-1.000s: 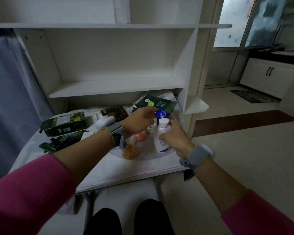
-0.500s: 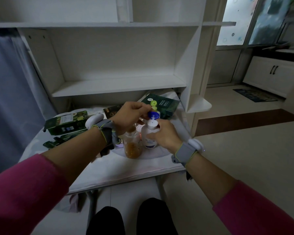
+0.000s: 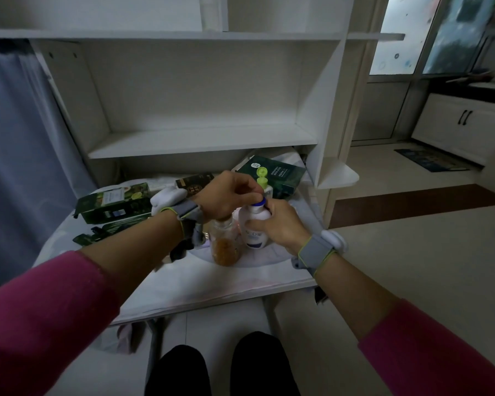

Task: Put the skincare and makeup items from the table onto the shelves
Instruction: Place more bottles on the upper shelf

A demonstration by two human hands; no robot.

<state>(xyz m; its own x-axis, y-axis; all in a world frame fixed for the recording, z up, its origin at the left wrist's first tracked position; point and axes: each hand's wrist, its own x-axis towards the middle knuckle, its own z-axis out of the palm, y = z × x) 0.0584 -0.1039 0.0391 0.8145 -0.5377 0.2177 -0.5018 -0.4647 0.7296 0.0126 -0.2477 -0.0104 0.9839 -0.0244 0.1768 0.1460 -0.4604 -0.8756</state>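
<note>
**Two hands on one bottle, shelves bare**

Largest in view is the white shelf unit (image 3: 200, 138), rising behind and above the grip with nothing on its boards. Below it the worktop (image 3: 226, 281) carries the items, which suggests the task is near its start.

Left of the grip lie green boxes (image 3: 113, 200); beyond it leans a dark green box (image 3: 280, 174) with a green-capped bottle (image 3: 265, 184) just in front. Just under the left wrist stands a clear jar (image 3: 223, 244) of amber contents.

The white lotion bottle (image 3: 253, 230) stands upright on the worktop, long axis vertical, cap pointing up. The right hand (image 3: 280, 224) is wrapped around its upper body, closed on it. The left hand (image 3: 229, 195) comes from above, its fingertips pinched together on the blue cap (image 3: 262, 201).

The step in hand looks like seating or closing the cap before the bottle is moved. The next move would call for lifting the bottle up and away from the body, kept upright, onto the lower shelf board, clearing the green-capped bottle behind.
</note>
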